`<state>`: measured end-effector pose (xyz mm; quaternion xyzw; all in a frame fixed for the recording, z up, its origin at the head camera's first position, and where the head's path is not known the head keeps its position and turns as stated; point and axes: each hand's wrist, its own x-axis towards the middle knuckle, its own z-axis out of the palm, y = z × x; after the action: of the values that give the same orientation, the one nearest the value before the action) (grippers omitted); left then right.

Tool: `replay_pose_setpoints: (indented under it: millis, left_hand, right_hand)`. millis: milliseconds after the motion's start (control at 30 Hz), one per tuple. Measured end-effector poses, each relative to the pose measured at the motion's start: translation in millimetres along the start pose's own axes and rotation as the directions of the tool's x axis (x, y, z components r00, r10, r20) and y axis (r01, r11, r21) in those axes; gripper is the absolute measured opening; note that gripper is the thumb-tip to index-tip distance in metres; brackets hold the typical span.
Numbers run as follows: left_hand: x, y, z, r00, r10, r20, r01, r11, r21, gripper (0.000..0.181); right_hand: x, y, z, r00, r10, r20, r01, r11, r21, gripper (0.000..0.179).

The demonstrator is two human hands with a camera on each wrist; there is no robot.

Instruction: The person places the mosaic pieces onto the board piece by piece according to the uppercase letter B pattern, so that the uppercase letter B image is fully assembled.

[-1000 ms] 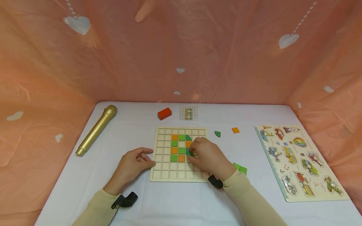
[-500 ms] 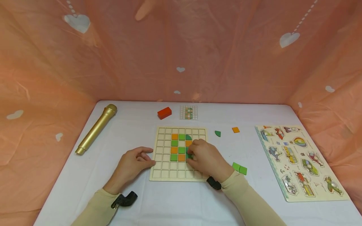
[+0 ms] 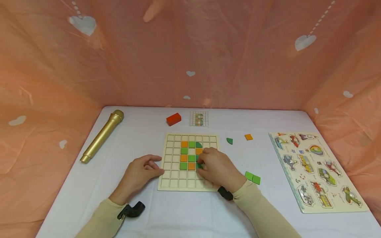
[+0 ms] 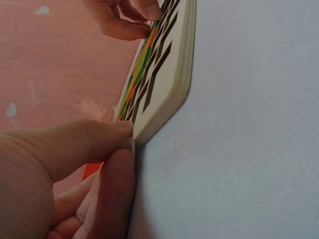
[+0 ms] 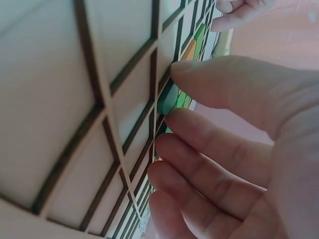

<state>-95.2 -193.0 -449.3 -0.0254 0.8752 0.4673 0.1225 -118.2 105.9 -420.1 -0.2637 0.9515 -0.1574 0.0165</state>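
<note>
Hands (image 3: 138,173) (image 3: 220,167) half-curled at board (image 3: 174,183), tile (image 5: 168,100)

And now the teal-green piece (image 5: 169,99) is held between the thumb and index fingertip of the right hand (image 5: 249,155), the other fingers curved alongside, close over the pale grid board (image 5: 55,59). Big square cells are marked out by dark lines on the board's near part. Just past the thumb an orange tile (image 5: 188,53) is glimpsed, then a bright green tile (image 5: 200,35); farther off, the left hand (image 5: 242,14) is partly seen, backed by pink cloth (image 5: 286,42).
</note>
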Motion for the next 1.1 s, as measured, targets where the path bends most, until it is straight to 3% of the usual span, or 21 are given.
replay_pose_setpoints:
  millis: [733, 1100]
  left_hand:
    - [0.5, 4.4, -0.7, 1.000, 0.002, 0.004, -0.002, 1.000, 0.000, 0.050]
    - [0.5, 1.6, -0.9, 1.000, -0.010, 0.009, 0.010, 1.000, 0.002, 0.050]
  right_hand:
    - [0.5, 7, -6, 1.000, -0.003, -0.006, 0.003, 1.000, 0.008, 0.015]
    - [0.3, 36, -26, 0.988, 0.156, -0.008, -0.154, 0.981, 0.114, 0.015]
